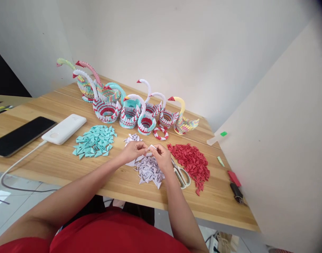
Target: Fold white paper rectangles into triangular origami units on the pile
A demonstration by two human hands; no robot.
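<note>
Both my hands meet over the pile of white folded paper triangles (149, 171). Pinched between them is a small piece of white paper (152, 147). My left hand (135, 151) has thumb and forefinger closed on its left side. The fingers of my right hand (162, 157) grip it from the right; the paper's exact fold is too small to make out. More white triangles (133, 137) lie just beyond my left hand. Beside my right wrist are scissors (182, 174), partly covered by the hand. A red-and-white paper ring (161, 133) lies farther back.
Turquoise triangles (94, 141) are heaped at left, red triangles (191, 161) at right. Several paper swans (107, 109) stand along the back. A phone (20, 135) and a white power bank (64, 129) with a cable lie at left. A black object (236, 192) is near the right edge.
</note>
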